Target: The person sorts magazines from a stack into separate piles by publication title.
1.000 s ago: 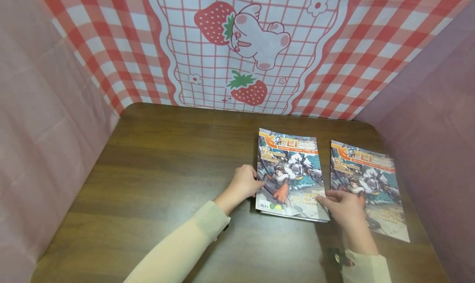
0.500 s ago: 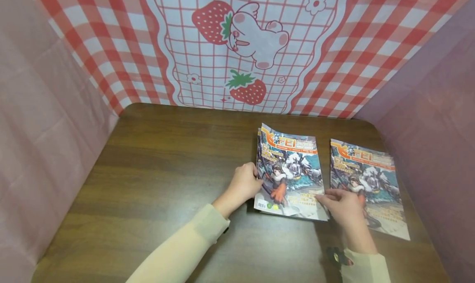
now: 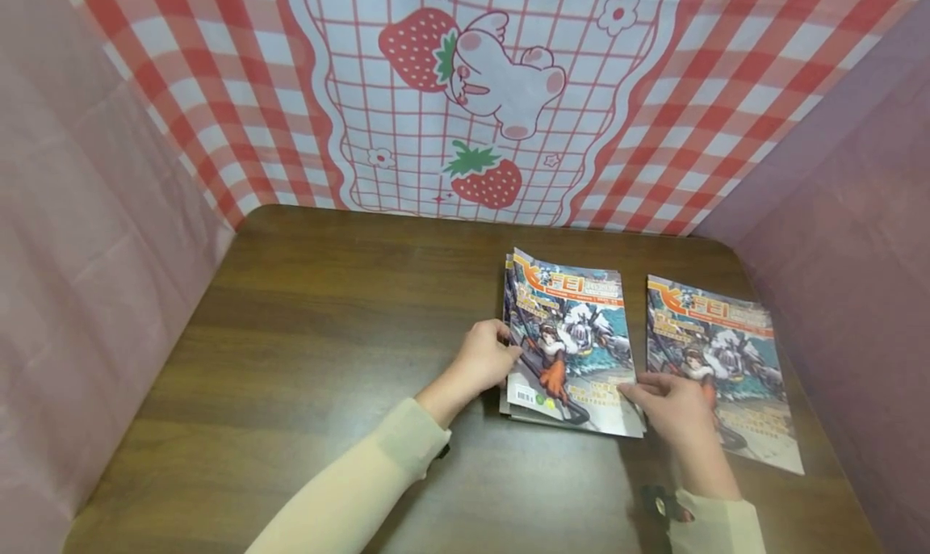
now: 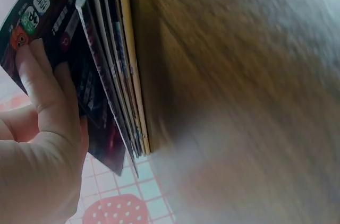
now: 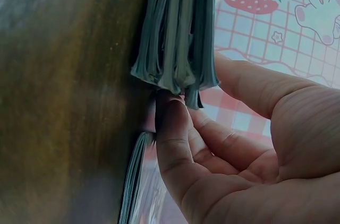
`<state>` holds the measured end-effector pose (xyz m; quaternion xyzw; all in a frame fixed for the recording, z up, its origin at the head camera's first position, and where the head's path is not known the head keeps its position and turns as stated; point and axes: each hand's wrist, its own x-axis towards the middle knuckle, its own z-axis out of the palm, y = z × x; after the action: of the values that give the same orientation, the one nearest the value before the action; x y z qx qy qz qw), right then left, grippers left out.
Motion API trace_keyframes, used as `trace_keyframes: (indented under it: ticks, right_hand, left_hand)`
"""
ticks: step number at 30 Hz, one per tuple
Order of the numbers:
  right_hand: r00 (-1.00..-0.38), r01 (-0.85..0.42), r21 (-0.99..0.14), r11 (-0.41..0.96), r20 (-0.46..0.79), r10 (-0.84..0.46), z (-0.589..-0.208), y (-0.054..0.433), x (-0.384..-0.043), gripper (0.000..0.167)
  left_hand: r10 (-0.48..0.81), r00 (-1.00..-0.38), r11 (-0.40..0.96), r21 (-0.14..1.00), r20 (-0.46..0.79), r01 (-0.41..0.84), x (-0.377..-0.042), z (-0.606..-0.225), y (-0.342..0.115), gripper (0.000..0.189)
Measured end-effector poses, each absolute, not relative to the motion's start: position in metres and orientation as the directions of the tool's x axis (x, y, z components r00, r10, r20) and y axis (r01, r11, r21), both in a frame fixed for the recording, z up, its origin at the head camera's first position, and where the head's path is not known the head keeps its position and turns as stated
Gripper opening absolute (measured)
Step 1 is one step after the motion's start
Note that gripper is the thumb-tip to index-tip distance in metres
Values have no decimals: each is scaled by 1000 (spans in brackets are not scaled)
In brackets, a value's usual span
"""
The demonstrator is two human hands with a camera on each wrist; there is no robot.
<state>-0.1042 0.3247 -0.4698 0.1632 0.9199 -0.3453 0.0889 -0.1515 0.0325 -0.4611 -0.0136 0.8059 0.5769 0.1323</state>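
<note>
A stack of magazines (image 3: 574, 328) with a colourful illustrated cover lies right of the table's middle. My left hand (image 3: 488, 356) pinches the top magazine at its left edge, thumb over the cover and fingers beneath. In the left wrist view, that hand's fingers (image 4: 45, 88) lie against the dark back cover (image 4: 69, 27), which is raised from the magazines below (image 4: 119, 59). At the stack's lower right, my right hand (image 3: 676, 409) grips the edge. The right wrist view has its thumb (image 5: 244, 80) on the cover side and a fingertip against the page edges (image 5: 175, 27).
Another magazine (image 3: 719, 368) with the same cover lies to the right, partly behind my right hand. The brown wooden table (image 3: 312, 336) meets a red-and-white checked cloth (image 3: 479, 174) at the back. Pinkish cloth walls (image 3: 109, 255) stand at both sides.
The top magazine's left side has lifted and the magazine now sits askew, shifted slightly right, baring those beneath at the left and bottom. Both hands stay in nearly the same places.
</note>
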Motion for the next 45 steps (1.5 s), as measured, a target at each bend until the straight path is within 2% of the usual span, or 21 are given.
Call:
trace_keyframes:
  ticks: [6, 11, 20, 29, 35, 45]
  right_hand:
    - [-913, 399, -606, 688, -328, 241, -470, 327, -104, 77]
    - [-904, 422, -655, 627, -353, 240, -471, 329, -103, 77]
    - [-879, 476, -718, 508, -408, 246, -472, 333, -102, 84]
    - [-873, 487, -722, 492, -422, 245, -468, 344, -103, 90]
    - [-906, 424, -720, 550, -335, 259, -463, 349, -99, 82]
    - [-884, 464, -721, 515, -340, 320, -458, 363, -93, 84]
  left_hand:
    - [123, -961, 239, 947, -249, -214, -149, -459, 35, 12]
    - [139, -954, 187, 953, -266, -238, -149, -457, 38, 11]
    - [131, -966, 147, 968, -223, -203, -148, -456, 40, 15]
    - [126, -972, 104, 977, -200, -187, -151, -455, 45, 16]
    - [140, -971, 123, 977, -193, -177, -153, -453, 50, 17]
    - [189, -968, 204, 971, -165, -126, -159, -452, 67, 16]
